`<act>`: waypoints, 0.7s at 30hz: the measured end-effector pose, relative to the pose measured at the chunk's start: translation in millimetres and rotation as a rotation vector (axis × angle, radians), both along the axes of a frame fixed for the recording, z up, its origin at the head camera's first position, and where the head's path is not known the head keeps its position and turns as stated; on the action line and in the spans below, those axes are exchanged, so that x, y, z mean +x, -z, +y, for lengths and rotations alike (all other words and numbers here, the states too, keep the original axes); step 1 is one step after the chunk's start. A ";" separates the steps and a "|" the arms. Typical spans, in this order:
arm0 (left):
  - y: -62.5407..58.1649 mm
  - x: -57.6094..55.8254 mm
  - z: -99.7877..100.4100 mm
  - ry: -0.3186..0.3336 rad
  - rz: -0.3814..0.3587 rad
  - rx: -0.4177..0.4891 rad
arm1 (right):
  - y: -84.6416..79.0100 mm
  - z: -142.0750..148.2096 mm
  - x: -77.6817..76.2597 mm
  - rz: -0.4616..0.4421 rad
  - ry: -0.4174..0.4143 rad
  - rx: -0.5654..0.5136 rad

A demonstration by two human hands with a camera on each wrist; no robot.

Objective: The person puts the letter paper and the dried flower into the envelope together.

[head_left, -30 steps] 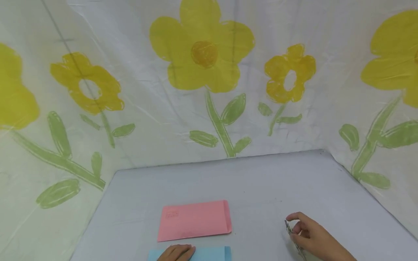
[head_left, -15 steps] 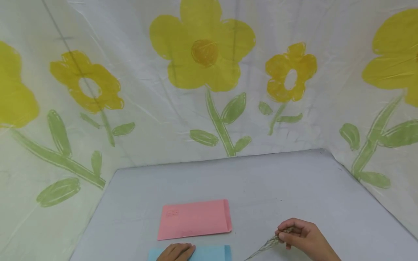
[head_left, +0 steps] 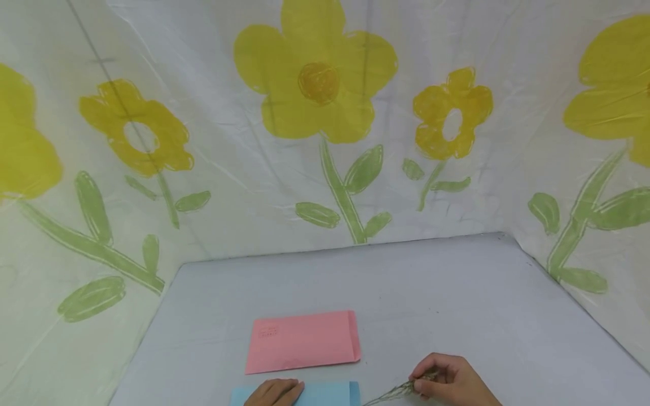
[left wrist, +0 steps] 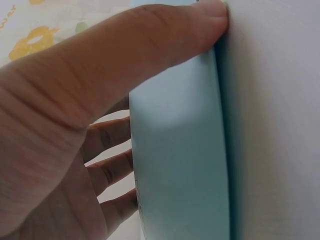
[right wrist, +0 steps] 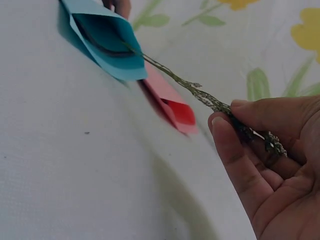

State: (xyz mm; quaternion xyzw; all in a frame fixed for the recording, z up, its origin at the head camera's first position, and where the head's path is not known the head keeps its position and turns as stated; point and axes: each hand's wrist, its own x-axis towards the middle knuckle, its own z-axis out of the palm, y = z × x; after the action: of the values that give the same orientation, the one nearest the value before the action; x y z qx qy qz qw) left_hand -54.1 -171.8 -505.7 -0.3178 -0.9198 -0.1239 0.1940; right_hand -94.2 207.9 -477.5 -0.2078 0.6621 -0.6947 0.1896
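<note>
My left hand (head_left: 274, 393) grips a blue paper envelope (head_left: 325, 393) at the front of the table. In the left wrist view its thumb lies across one long edge of the envelope (left wrist: 180, 150), with the fingers at the opposite edge. The envelope's mouth gapes, as the right wrist view shows. Between thumb and fingers my right hand (head_left: 452, 382) pinches a thin dried grass sprig (head_left: 393, 393) by its seedy end. In the right wrist view the bare stem end of the sprig (right wrist: 170, 74) reaches into the blue envelope's mouth; its tip is hard to make out.
Just beyond the blue envelope lies a pink envelope (head_left: 302, 341) with a small printed mark, flap side to the right. A pale grey table (head_left: 421, 293) carries everything. Behind and at both sides hangs a white sheet (head_left: 244, 186) painted with yellow flowers.
My right hand has moved left and nearer, swinging the sprig so its stem points left at the blue envelope. The left hand and both envelopes stay put.
</note>
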 end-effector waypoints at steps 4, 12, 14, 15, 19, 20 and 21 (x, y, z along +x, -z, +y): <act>2.1 0.4 -0.3 -0.003 0.016 0.008 | 5.7 -10.0 1.2 -0.064 -0.009 -0.022; 1.9 2.3 0.1 -0.014 -0.009 0.000 | 10.9 -30.1 6.7 -0.186 0.046 0.001; 2.2 2.3 0.2 -0.017 -0.011 -0.006 | 12.4 -35.3 7.1 -0.176 0.062 0.018; 2.4 2.2 0.0 -0.018 -0.011 -0.007 | 13.6 -37.8 7.1 -0.166 0.064 0.019; 3.4 1.2 -0.2 -0.014 0.000 -0.003 | 17.8 -48.3 8.0 -0.156 0.065 0.009; 3.5 1.0 -0.5 -0.012 0.000 -0.001 | 18.4 -51.2 8.6 -0.162 0.063 0.000; 3.4 1.1 -0.6 -0.011 0.000 0.001 | 18.7 -54.3 9.4 -0.167 0.065 -0.004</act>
State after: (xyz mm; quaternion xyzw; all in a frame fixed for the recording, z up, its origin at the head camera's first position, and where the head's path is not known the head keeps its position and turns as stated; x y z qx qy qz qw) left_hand -53.0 -172.4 -509.1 -0.3128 -0.9214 -0.1232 0.1949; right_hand -84.7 153.6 -496.2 -0.1282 0.6489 -0.7166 0.2211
